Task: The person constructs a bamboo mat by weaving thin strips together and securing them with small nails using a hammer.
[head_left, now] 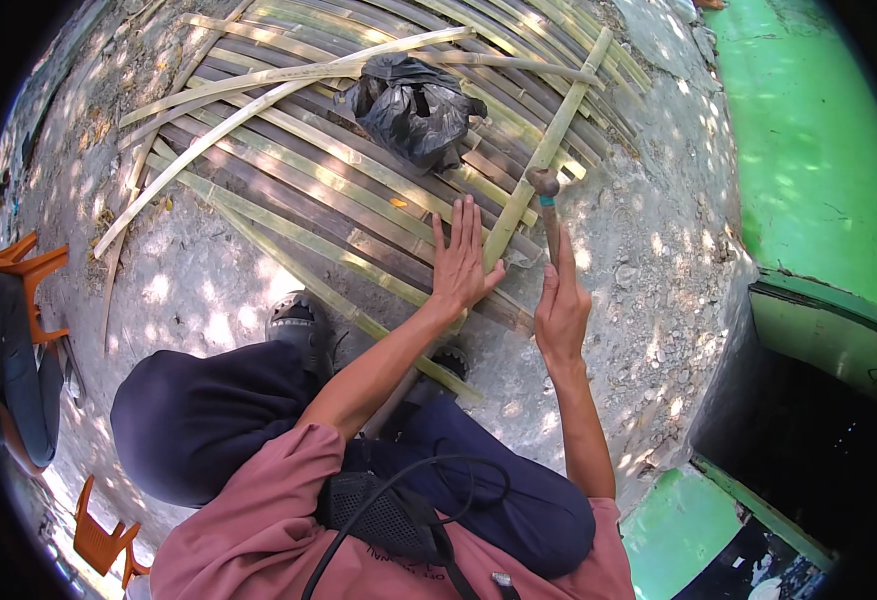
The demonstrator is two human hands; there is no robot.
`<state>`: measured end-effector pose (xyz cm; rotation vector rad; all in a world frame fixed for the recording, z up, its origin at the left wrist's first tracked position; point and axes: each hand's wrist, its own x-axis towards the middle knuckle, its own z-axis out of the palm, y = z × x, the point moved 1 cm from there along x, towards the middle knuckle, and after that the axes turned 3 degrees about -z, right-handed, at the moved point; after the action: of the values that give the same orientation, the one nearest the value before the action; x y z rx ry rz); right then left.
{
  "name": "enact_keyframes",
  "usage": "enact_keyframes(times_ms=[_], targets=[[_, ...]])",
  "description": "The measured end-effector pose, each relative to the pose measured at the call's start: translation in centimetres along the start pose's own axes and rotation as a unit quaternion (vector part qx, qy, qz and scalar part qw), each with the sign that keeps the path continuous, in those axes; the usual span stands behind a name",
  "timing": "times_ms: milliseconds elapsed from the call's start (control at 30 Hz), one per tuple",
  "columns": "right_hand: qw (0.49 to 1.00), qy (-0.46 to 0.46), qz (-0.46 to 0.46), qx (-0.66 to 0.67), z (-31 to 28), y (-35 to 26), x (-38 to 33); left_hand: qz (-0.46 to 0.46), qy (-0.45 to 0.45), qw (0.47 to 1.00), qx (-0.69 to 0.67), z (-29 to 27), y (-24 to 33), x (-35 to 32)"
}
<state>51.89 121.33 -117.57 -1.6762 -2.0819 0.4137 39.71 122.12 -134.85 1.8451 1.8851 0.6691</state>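
My left hand [462, 262] lies flat on the bamboo slats [354, 205], fingers stretched out and thumb spread toward a crosswise bamboo strip [512, 215]. In my right hand [563, 312] is a hammer [550, 222], gripped by its handle with the index finger laid along it. The hammer's head points away from me, close beside the crosswise strip. The slats run side by side as a panel on the ground. A crumpled black plastic bag [414, 108] rests on them, beyond my left hand.
Loose curved bamboo strips [214, 165] cross the panel's left side. Another strip [309, 277] runs down to my shoes. Orange plastic chairs [34, 280] stand at the left, with part of a seated person [24, 370]. A green wall [809, 130] rises at right, near a dark opening.
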Motion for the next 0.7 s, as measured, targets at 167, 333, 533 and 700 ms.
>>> enact_keyframes(times_ms=[167, 333, 533, 700], targets=[[0.984, -0.111, 0.136, -0.038, 2.6, 6.0, -3.8, 0.007, -0.023, 1.000, 0.011, -0.3, 0.5, 0.2], [0.973, 0.055, 0.191, 0.117, 2.8, 8.1, -6.2, 0.024, -0.018, 0.999, -0.021, -0.4, -0.3, 0.1], [0.989, 0.111, 0.053, 0.086, 2.8, 6.4, -5.4, 0.021, -0.035, 0.999, 0.029, -0.2, -0.1, 0.0], [0.984, -0.078, 0.151, -0.051, 4.2, 10.0, -5.2, 0.033, -0.002, 0.999, -0.008, 0.1, 0.1, 0.2]])
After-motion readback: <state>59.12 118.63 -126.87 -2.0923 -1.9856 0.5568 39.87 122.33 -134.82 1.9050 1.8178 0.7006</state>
